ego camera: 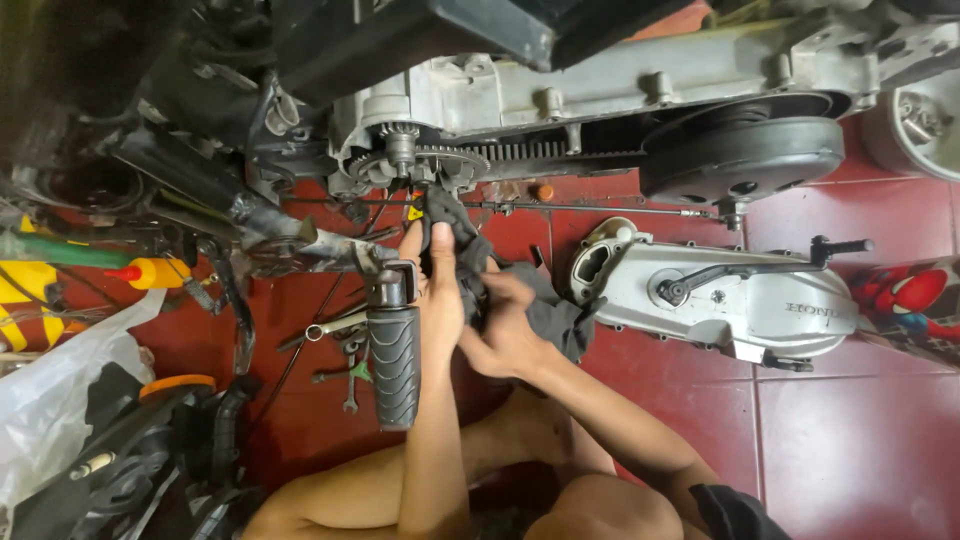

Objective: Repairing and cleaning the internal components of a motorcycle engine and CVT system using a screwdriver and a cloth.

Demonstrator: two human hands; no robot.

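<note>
I sit on a red tile floor in front of a scooter's open drive case (560, 95). Both hands hold a dark grey rag (556, 318) just below the toothed front pulley (402, 152). My left hand (437, 290) grips the rag's upper part, fingers pointing up toward the pulley. My right hand (505, 330) clutches the lower folds beside it. A ribbed belt (520, 150) runs from the pulley to the round dark clutch (745, 155) at the right.
The removed silver side cover with its kick lever (720, 300) lies on the floor to the right. A black rubber footpeg (393, 365) hangs by my left wrist. Wrenches (335, 335) lie underneath it. A yellow bottle (152, 272) and a white plastic bag (50, 400) sit at the left.
</note>
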